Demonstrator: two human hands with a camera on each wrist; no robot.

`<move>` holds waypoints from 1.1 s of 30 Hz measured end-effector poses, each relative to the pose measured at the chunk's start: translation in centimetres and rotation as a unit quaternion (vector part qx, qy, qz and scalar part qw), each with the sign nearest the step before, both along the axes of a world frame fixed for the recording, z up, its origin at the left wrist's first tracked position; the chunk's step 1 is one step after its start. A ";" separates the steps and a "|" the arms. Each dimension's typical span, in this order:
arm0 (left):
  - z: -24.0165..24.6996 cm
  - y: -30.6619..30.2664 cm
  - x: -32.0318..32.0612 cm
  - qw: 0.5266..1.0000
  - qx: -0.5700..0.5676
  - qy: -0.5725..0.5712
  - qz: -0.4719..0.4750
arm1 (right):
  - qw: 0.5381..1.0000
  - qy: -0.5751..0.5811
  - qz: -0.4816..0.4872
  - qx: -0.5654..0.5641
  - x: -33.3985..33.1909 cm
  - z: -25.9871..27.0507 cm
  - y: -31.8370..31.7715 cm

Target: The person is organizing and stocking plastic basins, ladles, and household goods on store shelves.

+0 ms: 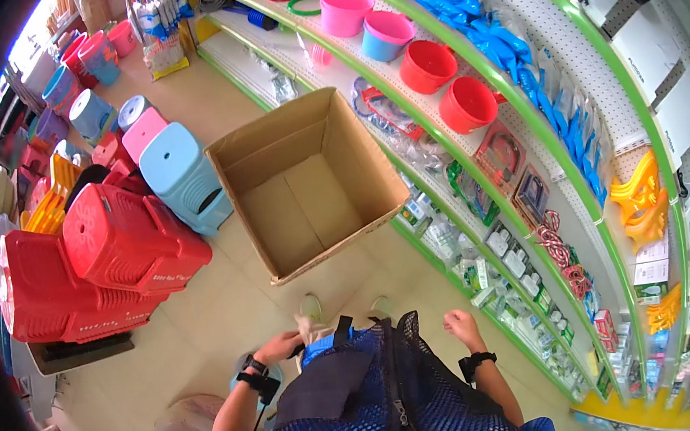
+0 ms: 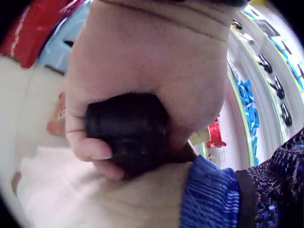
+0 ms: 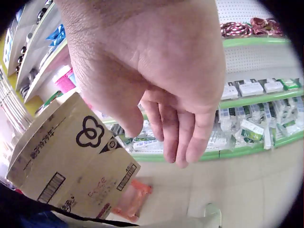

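My left hand (image 1: 281,347) is at waist height on the left, fingers curled round a smooth black rounded object (image 2: 126,130). Part of the object is covered by the palm and fingers, and I cannot tell what it is. At the other side of the body my right hand (image 1: 463,327) hangs with loosely bent fingers (image 3: 194,137) and nothing in them. An open cardboard box (image 1: 369,167) stands ahead, its inner bottom visible. Printed marks show on its outside in the right wrist view, where the right hand is nearest to it, apart from it.
Shelves (image 1: 522,222) with packaged goods curve along the right, carrying red buckets (image 1: 468,106) and blue gloves (image 1: 503,43). Stacked red stools (image 1: 133,238) and light-blue stools (image 1: 180,170) stand left. Below the box is an orange plastic piece (image 3: 135,202).
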State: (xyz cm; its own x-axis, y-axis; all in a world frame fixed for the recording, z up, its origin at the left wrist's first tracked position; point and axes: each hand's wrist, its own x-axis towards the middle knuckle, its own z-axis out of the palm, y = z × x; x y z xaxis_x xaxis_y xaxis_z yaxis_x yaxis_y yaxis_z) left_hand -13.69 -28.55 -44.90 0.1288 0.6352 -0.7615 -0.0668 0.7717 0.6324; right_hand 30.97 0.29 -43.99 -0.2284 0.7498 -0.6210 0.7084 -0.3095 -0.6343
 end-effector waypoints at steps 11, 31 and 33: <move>-12.6 -4.4 5.6 0.981 0.031 0.048 0.185 | 0.962 -0.118 0.241 -0.055 -3.4 -0.1 -4.9; 2.5 -5.2 -1.8 0.960 0.072 0.094 0.255 | 0.961 0.210 0.017 -0.178 -31.6 2.3 4.7; 1.9 -6.2 -3.0 0.955 0.093 0.106 0.260 | 0.944 0.248 -0.047 -0.212 -32.8 3.0 3.5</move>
